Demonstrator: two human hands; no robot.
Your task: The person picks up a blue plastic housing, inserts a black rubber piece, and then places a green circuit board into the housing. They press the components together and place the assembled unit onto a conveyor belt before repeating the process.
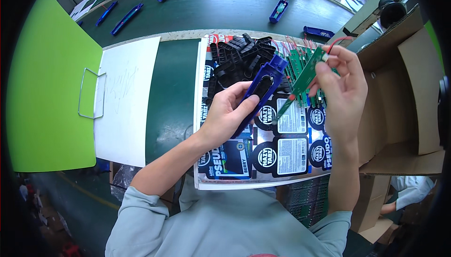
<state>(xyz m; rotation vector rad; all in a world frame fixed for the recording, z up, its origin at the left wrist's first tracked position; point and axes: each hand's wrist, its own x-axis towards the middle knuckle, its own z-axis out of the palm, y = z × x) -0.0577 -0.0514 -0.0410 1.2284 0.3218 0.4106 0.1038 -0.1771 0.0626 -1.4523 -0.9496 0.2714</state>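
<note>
A long blue plastic housing [277,65] with a dark oval insert lies tilted in my left hand [230,109], whose thumb presses along its side. My right hand [342,80] pinches a narrow green circuit board [305,77] near its upper end, where a red wire loops up. The board's lower end slants toward the housing, apart from it. Behind the housing is a pile of black plastic pieces [230,64]. More green circuit boards with red wires [294,62] lie in a row beyond my right hand. All rest on a printed sheet [268,134] with labels.
Several blue housings [127,19] lie on the green bench [211,7] beyond. An open cardboard box [390,102] stands at right. A green clipboard folder [56,87] with white paper [123,102] is at left. Another person's arm [408,193] shows at lower right.
</note>
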